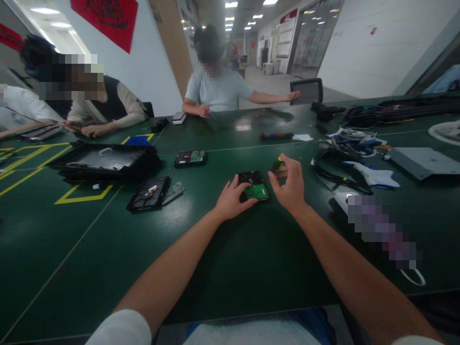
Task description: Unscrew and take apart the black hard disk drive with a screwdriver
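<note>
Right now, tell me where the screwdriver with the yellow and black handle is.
In the head view, the screwdriver is just right of centre on the green table, at the right hand's fingertips, beside the hard drive.

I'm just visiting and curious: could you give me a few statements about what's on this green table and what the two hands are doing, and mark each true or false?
1. The left hand rests on a hard drive with a green circuit board. True.
2. The right hand lies flat on a laptop. False: it hovers by the drive, at a yellow-and-black tool handle.
3. Another hard drive lies farther up the table. True.
4. The black tray is right of the hands. False: it is left.
</note>
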`<state>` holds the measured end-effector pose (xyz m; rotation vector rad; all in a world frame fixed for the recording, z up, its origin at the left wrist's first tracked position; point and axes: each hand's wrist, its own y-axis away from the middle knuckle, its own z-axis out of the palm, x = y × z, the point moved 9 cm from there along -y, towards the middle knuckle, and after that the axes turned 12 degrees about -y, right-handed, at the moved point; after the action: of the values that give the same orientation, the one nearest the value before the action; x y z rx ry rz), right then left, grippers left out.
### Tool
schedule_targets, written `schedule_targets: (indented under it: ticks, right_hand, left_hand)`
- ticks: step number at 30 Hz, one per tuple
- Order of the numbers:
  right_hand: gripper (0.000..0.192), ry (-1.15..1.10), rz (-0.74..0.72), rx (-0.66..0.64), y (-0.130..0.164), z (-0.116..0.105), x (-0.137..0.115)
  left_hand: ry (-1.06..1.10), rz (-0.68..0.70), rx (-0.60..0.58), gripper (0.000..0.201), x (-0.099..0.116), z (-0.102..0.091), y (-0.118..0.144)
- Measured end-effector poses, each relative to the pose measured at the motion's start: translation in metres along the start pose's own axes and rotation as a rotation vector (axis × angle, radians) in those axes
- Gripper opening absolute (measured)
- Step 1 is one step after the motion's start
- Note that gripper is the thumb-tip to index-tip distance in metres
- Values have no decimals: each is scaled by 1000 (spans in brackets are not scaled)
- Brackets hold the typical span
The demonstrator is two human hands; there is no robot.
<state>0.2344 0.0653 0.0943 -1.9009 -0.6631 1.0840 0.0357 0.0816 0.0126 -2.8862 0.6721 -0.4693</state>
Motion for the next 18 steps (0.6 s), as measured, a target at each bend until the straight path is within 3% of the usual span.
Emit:
schedule_targets:
  ticks: [18]
  right_hand:
    - [68,-1,33,-31,1,2,1]
  left_hand:
    - [10,-20,-17,69,-1,0,1]
